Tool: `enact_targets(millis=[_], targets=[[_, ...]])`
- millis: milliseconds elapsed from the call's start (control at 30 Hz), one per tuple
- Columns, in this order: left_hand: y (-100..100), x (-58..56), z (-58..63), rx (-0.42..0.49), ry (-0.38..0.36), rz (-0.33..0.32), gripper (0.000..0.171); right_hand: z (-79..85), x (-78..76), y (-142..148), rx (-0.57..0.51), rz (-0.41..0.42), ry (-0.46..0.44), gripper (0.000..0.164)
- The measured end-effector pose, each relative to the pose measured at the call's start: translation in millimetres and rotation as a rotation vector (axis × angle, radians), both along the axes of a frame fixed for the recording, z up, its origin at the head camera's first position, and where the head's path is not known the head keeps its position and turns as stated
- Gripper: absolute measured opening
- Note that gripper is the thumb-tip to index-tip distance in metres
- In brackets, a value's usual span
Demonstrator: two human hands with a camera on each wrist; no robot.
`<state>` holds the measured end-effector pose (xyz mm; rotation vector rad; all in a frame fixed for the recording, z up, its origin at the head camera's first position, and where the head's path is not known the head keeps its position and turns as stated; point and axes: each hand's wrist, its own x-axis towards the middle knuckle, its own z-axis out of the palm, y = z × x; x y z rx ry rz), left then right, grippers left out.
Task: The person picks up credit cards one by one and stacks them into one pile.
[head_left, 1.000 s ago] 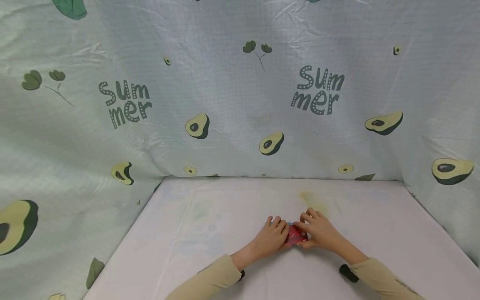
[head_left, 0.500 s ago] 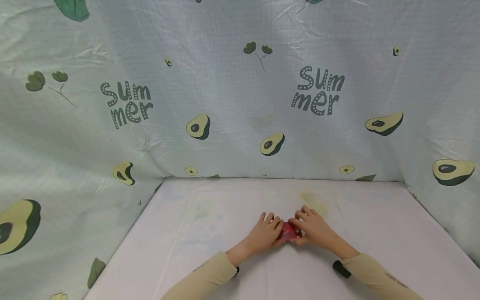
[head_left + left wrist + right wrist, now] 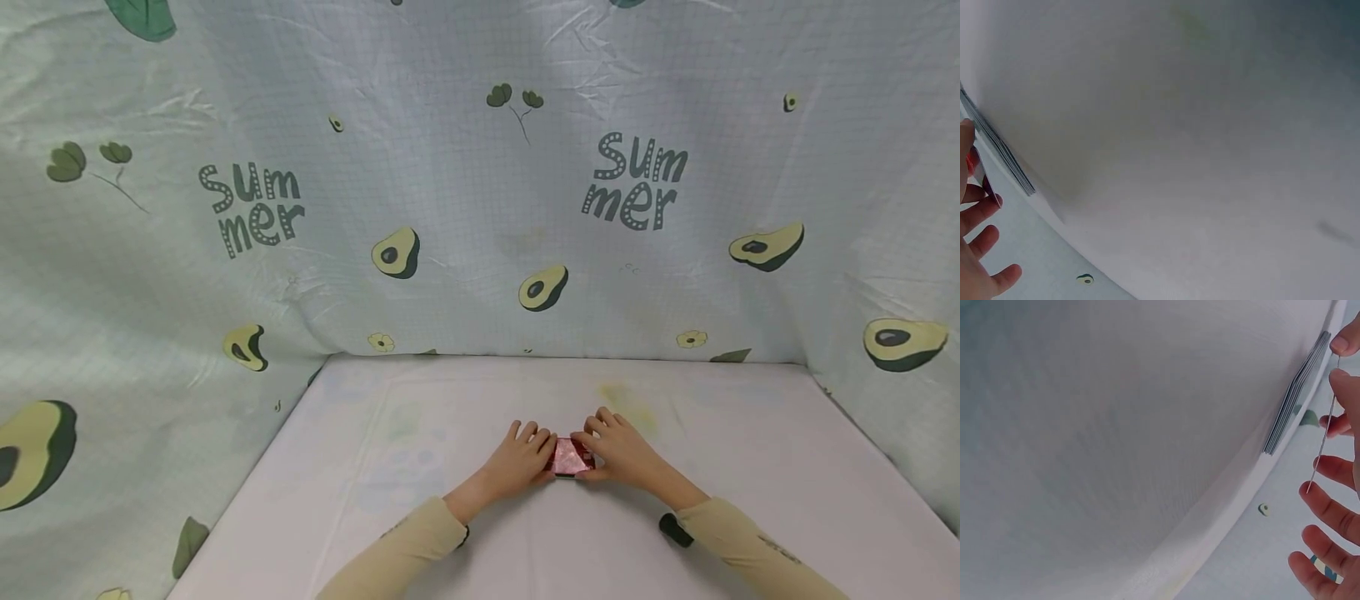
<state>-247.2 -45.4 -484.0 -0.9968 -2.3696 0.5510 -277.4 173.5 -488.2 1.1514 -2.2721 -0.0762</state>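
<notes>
A thin red card (image 3: 570, 457) is held between both hands, its face catching a pale pink glare in the head view. My left hand (image 3: 516, 460) pinches the card's left end, with the other fingers spread. The card's right end is pinched by my right hand (image 3: 621, 452), and the right wrist view shows the card (image 3: 1327, 434) edge-on between thumb and fingers. A neat stack of cards (image 3: 1295, 394) lies on the table close to the held card, apart from it. The left wrist view shows that stack (image 3: 1002, 150) too; in the head view it is mostly hidden.
The table has a pale pinkish-white cover (image 3: 420, 533) with faint stains. A light curtain (image 3: 465, 192) printed with avocados and "summer" encloses the back and sides. A black device (image 3: 676, 530) sits under the right wrist.
Both hands have shifted left and slightly farther from me, carrying the card. Its face has gone from deep red to a bright pink glare. Both hands keep their pinch.
</notes>
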Motion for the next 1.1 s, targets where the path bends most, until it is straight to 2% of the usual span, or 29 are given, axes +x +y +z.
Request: enact_targets(millis=[400,767,1100], targets=[[-6.2,-2.9,-4.4,0.012,0.001,-0.008,0.055,-0.9,-1.3,-4.0,0.018,0.034,-0.045,0.054],[-7.3,-1.2,-4.1,0.002,-0.047,0.017,0.054,-2.0,-0.8,-6.8,0.063,0.016,-0.128,0.053],[-7.9,-1.5,-6.8,-0.019,-0.096,0.027,0.053,-4.6,-0.5,-8.8,0.081,0.035,-0.137,0.050]])
